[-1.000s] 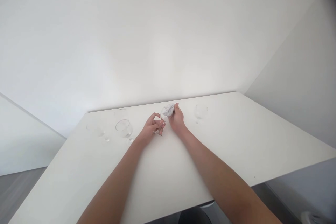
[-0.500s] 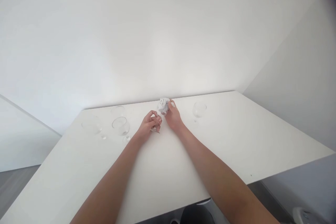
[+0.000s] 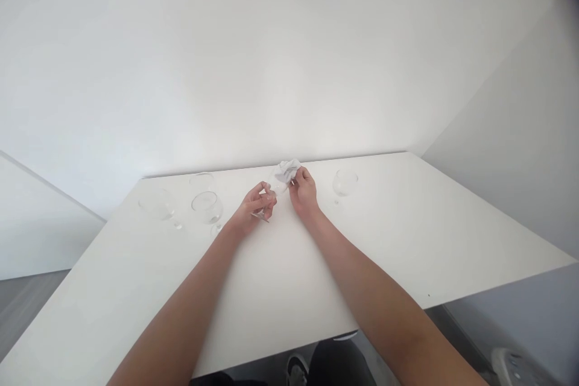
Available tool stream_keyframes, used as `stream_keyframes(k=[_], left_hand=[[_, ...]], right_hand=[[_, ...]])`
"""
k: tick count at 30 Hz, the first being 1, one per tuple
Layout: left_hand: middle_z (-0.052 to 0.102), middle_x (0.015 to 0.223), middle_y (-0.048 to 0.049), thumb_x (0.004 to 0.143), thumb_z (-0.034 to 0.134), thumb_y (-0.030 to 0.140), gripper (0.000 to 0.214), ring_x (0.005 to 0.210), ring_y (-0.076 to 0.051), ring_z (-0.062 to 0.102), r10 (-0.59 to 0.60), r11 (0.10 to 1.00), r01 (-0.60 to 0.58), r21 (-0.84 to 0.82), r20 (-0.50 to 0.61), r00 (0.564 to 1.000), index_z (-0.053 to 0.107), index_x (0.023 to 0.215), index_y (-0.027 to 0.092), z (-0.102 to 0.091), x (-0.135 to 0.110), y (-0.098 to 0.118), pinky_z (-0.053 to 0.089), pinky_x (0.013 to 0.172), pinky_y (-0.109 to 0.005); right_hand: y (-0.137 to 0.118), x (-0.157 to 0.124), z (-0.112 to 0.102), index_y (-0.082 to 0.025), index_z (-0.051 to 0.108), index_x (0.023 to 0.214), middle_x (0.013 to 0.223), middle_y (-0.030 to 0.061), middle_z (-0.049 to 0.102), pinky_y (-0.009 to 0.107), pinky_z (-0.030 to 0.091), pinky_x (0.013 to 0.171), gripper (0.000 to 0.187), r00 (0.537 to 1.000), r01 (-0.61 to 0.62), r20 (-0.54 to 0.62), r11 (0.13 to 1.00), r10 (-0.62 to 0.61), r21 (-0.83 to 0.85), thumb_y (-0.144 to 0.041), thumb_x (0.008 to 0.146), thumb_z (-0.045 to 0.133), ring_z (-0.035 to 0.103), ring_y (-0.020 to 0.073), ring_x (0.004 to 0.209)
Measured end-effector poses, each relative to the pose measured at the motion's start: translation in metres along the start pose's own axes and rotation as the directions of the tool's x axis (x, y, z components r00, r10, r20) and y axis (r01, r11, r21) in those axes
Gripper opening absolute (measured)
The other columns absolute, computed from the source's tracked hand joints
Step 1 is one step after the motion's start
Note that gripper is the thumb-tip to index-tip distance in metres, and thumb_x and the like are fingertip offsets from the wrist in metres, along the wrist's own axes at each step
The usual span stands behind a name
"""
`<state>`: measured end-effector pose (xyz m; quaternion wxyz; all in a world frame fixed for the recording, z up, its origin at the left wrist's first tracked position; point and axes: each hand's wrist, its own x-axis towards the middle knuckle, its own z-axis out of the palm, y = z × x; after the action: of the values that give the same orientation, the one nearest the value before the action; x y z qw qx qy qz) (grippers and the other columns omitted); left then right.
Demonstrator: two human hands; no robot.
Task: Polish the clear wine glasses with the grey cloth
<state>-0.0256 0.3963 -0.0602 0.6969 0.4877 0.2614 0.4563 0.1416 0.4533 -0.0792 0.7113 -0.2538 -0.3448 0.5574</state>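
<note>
The worktop's far edge runs along the wall just beyond the hands at mid-frame; its near edge crosses the bottom. Room to move stretches right of the lone glass and towards the lower left, while three glasses crowd the left side: a front glass, an outer glass and a back glass.

At centre, the left hand closes around the stem of a tilted stemmed glass, its bowl towards the upper right. The right hand pinches a crumpled white cloth at that bowl.

Fingers hide most of the stem, the cloth covers part of the bowl, and the back glass's lower part is hard to make out. Both forearms are cut off below. The worktop is smooth and white; grey floor shows lower left, a shoe bottom centre.
</note>
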Motion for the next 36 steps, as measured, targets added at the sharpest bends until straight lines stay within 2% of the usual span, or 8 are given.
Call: stream_keyframes(k=[7, 10, 14, 18, 24, 30, 33, 36], left_hand=[[0.055, 0.082, 0.0037, 0.076, 0.089, 0.027, 0.048, 0.075, -0.012, 0.064, 0.053, 0.994, -0.051, -0.097, 0.019, 0.998, 0.054, 0.109, 0.024, 0.004, -0.002, 0.000, 0.053, 0.077, -0.029], [0.048, 0.074, 0.0062, 0.081, 0.086, 0.030, 0.038, 0.062, -0.008, 0.050, 0.068, 0.988, -0.078, -0.132, -0.079, 0.995, 0.058, 0.106, 0.024, 0.003, 0.002, -0.005, 0.049, 0.067, -0.025], [0.049, 0.071, 0.0053, 0.082, 0.084, 0.039, 0.034, 0.056, -0.007, 0.043, 0.072, 0.989, -0.092, -0.115, -0.170, 0.983, 0.059, 0.095, 0.021, 0.000, 0.006, -0.011, 0.043, 0.056, -0.023], [0.056, 0.075, 0.0041, 0.080, 0.085, 0.041, 0.037, 0.053, -0.006, 0.043, 0.071, 0.990, -0.095, -0.107, -0.215, 0.974, 0.061, 0.099, 0.021, 0.001, 0.006, -0.010, 0.045, 0.053, -0.022], [0.055, 0.067, 0.0073, 0.071, 0.088, 0.031, 0.047, 0.047, -0.004, 0.041, 0.067, 0.993, -0.091, -0.072, -0.285, 0.956, 0.062, 0.109, 0.022, 0.003, 0.007, -0.010, 0.044, 0.049, -0.021], [0.055, 0.064, 0.0072, 0.068, 0.087, 0.025, 0.038, 0.048, -0.005, 0.043, 0.174, 0.980, -0.198, -0.013, -0.428, 0.887, 0.061, 0.095, 0.019, -0.002, 0.011, -0.011, 0.041, 0.050, -0.021], [0.062, 0.071, 0.0051, 0.069, 0.088, 0.030, 0.042, 0.052, -0.007, 0.051, 0.160, 0.983, -0.185, 0.003, -0.513, 0.843, 0.058, 0.097, 0.021, -0.008, 0.013, -0.013, 0.041, 0.050, -0.020], [0.064, 0.073, 0.0051, 0.068, 0.090, 0.033, 0.048, 0.055, -0.008, 0.056, 0.165, 0.983, -0.179, 0.032, -0.570, 0.805, 0.057, 0.102, 0.023, -0.012, 0.013, -0.016, 0.042, 0.051, -0.020]], right_hand=[[0.000, 0.005, -0.005, -0.025, 0.047, 0.071, 0.073, -0.0029, 0.051, 0.028, 0.045, 0.064, 0.028, 0.970, -0.079, -0.214, 0.985, 0.112, 0.155, -0.037, 0.085, 0.069, 0.044, 0.0131, 0.064], [-0.004, -0.004, 0.005, -0.024, 0.046, 0.068, 0.070, -0.0026, 0.047, 0.028, 0.041, 0.061, 0.030, 0.991, -0.126, -0.032, 0.990, 0.128, 0.057, -0.035, 0.087, 0.065, 0.042, 0.0136, 0.063], [-0.008, -0.017, 0.018, -0.022, 0.047, 0.063, 0.066, -0.0033, 0.046, 0.028, 0.037, 0.058, 0.035, 0.971, -0.102, 0.192, 0.972, 0.144, -0.211, -0.034, 0.087, 0.070, 0.041, 0.0129, 0.062], [-0.006, -0.017, 0.018, -0.024, 0.060, 0.082, 0.072, -0.0043, 0.058, 0.026, 0.039, 0.059, 0.020, 0.966, -0.119, 0.205, 0.975, 0.157, -0.186, -0.037, 0.083, 0.076, 0.049, 0.0130, 0.063], [-0.004, -0.015, 0.016, -0.032, 0.052, 0.101, 0.106, -0.0033, 0.072, 0.028, 0.049, 0.069, 0.042, 0.971, -0.100, 0.213, 0.993, 0.110, -0.061, -0.041, 0.077, 0.085, 0.061, 0.0145, 0.076], [0.003, -0.014, 0.014, -0.031, 0.058, 0.104, 0.093, -0.0039, 0.064, 0.025, 0.046, 0.065, 0.040, 0.948, -0.228, 0.205, 0.970, 0.242, -0.089, -0.051, 0.079, 0.082, 0.060, 0.0147, 0.080], [-0.001, -0.013, 0.011, -0.028, 0.063, 0.095, 0.094, 0.0004, 0.066, 0.029, 0.048, 0.065, 0.044, 0.914, -0.271, 0.285, 0.958, 0.288, -0.099, -0.071, 0.085, 0.066, 0.061, 0.0180, 0.082], [-0.007, -0.010, 0.008, -0.024, 0.054, 0.065, 0.087, 0.0067, 0.066, 0.036, 0.051, 0.068, 0.069, 0.950, -0.236, 0.188, 0.967, 0.251, -0.101, -0.088, 0.086, 0.041, 0.063, 0.0235, 0.084]])
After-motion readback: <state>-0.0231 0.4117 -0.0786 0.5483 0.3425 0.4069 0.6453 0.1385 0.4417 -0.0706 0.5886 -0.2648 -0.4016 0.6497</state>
